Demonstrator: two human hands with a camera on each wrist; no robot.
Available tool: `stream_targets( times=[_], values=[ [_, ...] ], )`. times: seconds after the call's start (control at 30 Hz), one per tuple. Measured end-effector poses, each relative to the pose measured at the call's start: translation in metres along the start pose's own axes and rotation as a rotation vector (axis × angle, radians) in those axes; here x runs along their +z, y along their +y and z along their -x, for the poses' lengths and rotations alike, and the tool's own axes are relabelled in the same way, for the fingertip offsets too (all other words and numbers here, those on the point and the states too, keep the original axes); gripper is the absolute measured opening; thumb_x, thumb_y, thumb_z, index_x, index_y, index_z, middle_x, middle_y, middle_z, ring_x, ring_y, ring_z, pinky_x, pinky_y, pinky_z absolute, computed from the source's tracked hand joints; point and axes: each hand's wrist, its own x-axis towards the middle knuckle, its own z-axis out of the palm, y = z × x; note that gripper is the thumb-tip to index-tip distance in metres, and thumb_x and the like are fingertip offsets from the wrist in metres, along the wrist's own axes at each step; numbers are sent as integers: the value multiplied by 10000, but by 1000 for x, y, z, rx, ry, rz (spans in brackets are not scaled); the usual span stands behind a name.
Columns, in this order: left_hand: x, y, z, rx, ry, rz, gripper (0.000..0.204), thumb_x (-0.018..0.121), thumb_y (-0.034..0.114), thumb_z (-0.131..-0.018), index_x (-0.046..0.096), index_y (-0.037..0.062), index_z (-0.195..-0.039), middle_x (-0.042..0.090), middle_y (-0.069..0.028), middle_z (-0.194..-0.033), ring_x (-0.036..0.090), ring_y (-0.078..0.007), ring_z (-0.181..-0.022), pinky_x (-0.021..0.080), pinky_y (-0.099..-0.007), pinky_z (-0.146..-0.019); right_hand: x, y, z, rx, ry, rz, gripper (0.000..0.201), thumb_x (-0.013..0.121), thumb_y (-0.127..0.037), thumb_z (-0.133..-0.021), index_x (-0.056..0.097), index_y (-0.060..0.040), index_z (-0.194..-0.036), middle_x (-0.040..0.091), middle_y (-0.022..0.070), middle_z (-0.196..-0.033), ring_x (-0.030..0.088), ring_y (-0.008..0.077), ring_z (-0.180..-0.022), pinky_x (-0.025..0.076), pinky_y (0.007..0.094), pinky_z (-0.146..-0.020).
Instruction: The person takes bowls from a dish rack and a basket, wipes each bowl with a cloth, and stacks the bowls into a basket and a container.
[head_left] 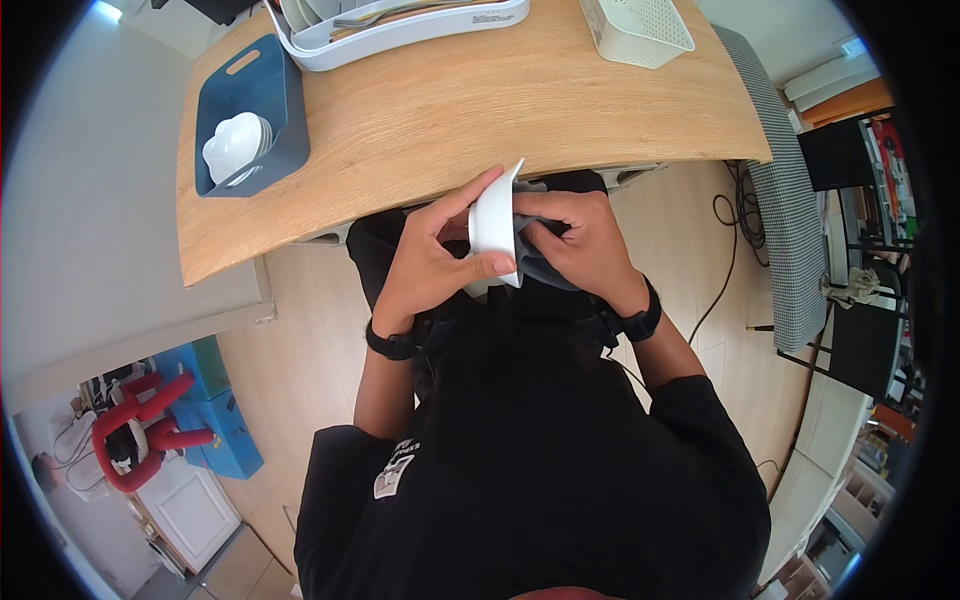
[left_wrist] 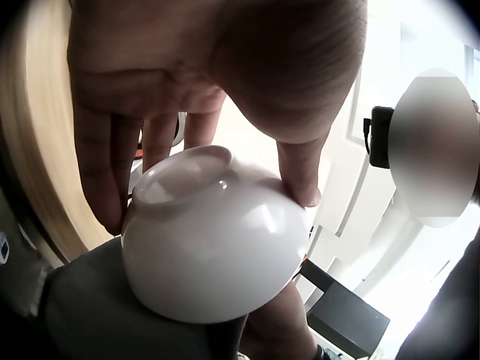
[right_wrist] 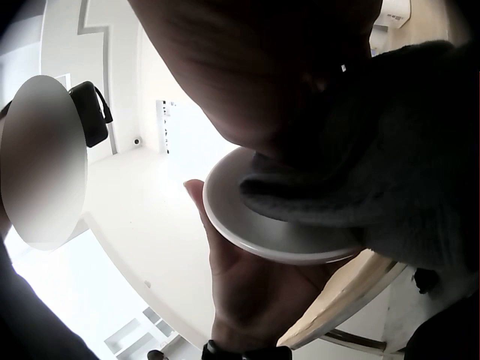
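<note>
A white bowl [head_left: 492, 228] is tipped on its side in front of the person's lap, just off the table's near edge. The left hand [head_left: 428, 258] grips it by its outside, thumb at one side of the rim and fingers at the other. In the left wrist view the bowl's foot ring and glossy outer wall [left_wrist: 217, 255] face the palm. The right hand [head_left: 585, 238] holds a dark grey cloth [head_left: 548, 262] at the bowl's open side. Seen from the right wrist, the cloth [right_wrist: 322, 199] lies inside the bowl [right_wrist: 262, 229], covering part of its inner surface.
On the wooden table [head_left: 430, 130], a blue-grey bin [head_left: 290, 120] at the left holds several stacked white bowls [head_left: 235, 145]. A white dish rack [head_left: 420, 38] with plates and cutlery stands at the back. A white perforated basket [head_left: 640, 40] sits at the back right.
</note>
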Motion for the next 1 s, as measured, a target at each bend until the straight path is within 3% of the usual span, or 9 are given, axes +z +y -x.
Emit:
stream_targets(
  times=[0.13, 0.37, 0.47, 0.53, 0.57, 0.63, 0.87, 1.0],
  values=[
    [-1, -1, 0, 18, 7, -28, 953, 965, 310, -662, 528, 41, -1465, 684, -135, -1247, 663, -190, -1118, 502, -360, -1006, 0, -2, -2, -33, -10, 236, 290, 667, -13, -789, 775, -113, -1039, 698, 157, -812, 656, 320, -646, 513, 353, -606],
    [-4, -2, 0, 75, 55, -82, 971, 975, 299, -644, 524, 40, -1464, 681, -137, -1256, 671, -194, -1113, 521, -360, -989, 1, 0, 0, -27, -46, 222, 273, 672, -26, -781, 778, -108, -1019, 702, 161, -829, 665, 332, -681, 514, 359, -611],
    [-4, -3, 0, 90, 57, -100, 966, 970, 295, -653, 518, 41, -1468, 669, -143, -1286, 664, -200, -1133, 522, -369, -996, -2, 0, 2, 38, -155, 151, 273, 679, -30, -791, 775, -90, -1039, 714, 156, -827, 687, 274, -681, 518, 328, -632],
    [-4, -2, 0, 83, 59, -94, 962, 967, 291, -657, 515, 41, -1470, 654, -148, -1311, 660, -204, -1146, 522, -373, -1000, -5, -4, 2, 107, -218, -93, 266, 672, -9, -834, 757, -36, -1085, 748, 128, -855, 692, 158, -707, 517, 283, -664],
    [-4, -2, 0, 76, 60, -89, 958, 965, 287, -662, 513, 42, -1471, 640, -153, -1337, 655, -207, -1158, 522, -377, -1004, -5, -3, 2, 107, -220, -92, 266, 672, -9, -834, 757, -36, -1085, 748, 128, -855, 692, 158, -707, 517, 283, -664],
    [-3, -3, 0, 75, 64, -64, 959, 964, 282, -663, 510, 41, -1473, 621, -162, -1366, 646, -211, -1177, 521, -380, -1007, -6, -1, 3, 156, -244, -310, 269, 647, 19, -883, 726, 25, -1141, 756, 84, -911, 650, 74, -783, 514, 249, -695],
    [-4, -3, 0, 72, 20, -106, 944, 945, 267, -685, 495, 48, -1486, 544, -188, -1469, 602, -238, -1253, 524, -385, -1008, -11, 5, 0, 191, -156, -419, 291, 610, 50, -912, 696, 63, -1190, 750, 59, -959, 658, 65, -854, 527, 235, -731],
    [-5, -3, 1, 84, -7, -115, 921, 931, 248, -703, 494, 54, -1490, 567, -183, -1442, 609, -232, -1236, 516, -377, -1012, -10, 5, -1, 259, -51, -394, 340, 569, 113, -894, 683, 64, -1210, 751, 109, -1041, 693, 114, -922, 549, 256, -815]
  ],
)
